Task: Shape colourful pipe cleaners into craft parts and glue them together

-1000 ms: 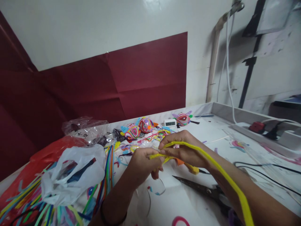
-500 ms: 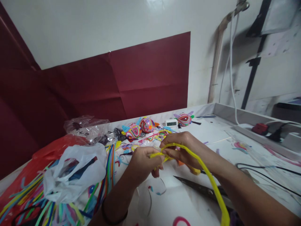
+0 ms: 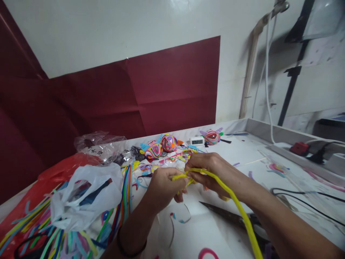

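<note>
Between my two hands is a fuzzy yellow pipe cleaner [image 3: 234, 196], bent where the fingers meet. Its short end pokes out past the thumb of my left hand [image 3: 165, 185], which pinches it. Thumb and fingertips of my right hand [image 3: 206, 172] close on it just beside the left fingertips. From there the long tail arches over the right hand and hangs down past the forearm to the bottom edge. Parts of the bend are hidden by the fingers. Below the right hand lies a pair of scissors [image 3: 225, 214] with its blade pointing left.
Colourful pipe cleaners [image 3: 126, 194] and a white plastic bag [image 3: 107, 194] lie at left on a red bag [image 3: 78, 163]. Decorated round figures [image 3: 169, 142] and a small digital clock [image 3: 197, 141] stand at the back. A power strip [image 3: 320, 162] and black cable [image 3: 304, 193] are at right.
The arch of the yellow pipe cleaner has sunk slightly lower over my right hand. My right fingers have shifted a little, while the left hand keeps nearly the same place.
</note>
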Available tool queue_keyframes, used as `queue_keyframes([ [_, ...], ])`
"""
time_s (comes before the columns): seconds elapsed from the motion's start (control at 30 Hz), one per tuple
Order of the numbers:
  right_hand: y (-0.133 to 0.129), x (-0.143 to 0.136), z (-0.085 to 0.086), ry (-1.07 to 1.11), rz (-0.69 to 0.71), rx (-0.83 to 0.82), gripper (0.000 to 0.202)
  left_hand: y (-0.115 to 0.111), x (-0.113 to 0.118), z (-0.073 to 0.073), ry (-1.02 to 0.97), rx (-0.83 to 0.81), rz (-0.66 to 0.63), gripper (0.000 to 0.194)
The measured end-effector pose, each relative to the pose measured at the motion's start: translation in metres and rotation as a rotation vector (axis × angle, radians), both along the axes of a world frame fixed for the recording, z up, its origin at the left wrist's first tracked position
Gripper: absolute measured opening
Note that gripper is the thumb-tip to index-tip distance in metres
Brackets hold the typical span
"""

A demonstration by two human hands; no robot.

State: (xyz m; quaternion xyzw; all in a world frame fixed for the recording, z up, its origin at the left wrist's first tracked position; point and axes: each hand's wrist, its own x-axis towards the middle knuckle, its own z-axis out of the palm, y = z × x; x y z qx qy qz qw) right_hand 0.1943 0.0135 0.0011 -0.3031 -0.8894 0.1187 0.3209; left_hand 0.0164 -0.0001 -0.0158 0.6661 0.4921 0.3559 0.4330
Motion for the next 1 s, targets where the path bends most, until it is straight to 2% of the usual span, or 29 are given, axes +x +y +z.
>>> queue_keyframes([
  [0.23, -0.006, -0.002, 0.008, 0.026, 0.023, 0.036, 0.019, 0.001, -0.002, 0.001, -0.059, -0.053, 0.009, 0.02],
  [0.5, 0.001, -0.001, 0.002, -0.015, 0.075, 0.148, 0.015, 0.002, 0.0, 0.005, -0.216, -0.143, 0.027, 0.017],
  [0.63, 0.001, -0.001, 0.003, -0.032, 0.083, 0.153, 0.015, 0.004, -0.002, 0.005, -0.225, -0.141, 0.024, 0.017],
  [0.73, -0.001, 0.001, 0.004, 0.029, 0.086, 0.105, 0.014, 0.004, -0.002, 0.008, -0.148, -0.053, 0.113, 0.016],
  [0.8, -0.001, 0.003, 0.004, 0.145, 0.017, 0.056, 0.017, 0.002, -0.002, 0.01, -0.069, 0.037, 0.198, 0.015],
  [0.9, 0.0, 0.001, 0.002, 0.265, -0.093, -0.155, 0.019, 0.0, -0.004, 0.01, 0.063, 0.181, 0.251, 0.018],
  [1.0, 0.002, -0.008, -0.003, 0.322, -0.109, -0.376, 0.03, -0.002, -0.005, 0.008, 0.163, 0.327, 0.287, 0.018],
])
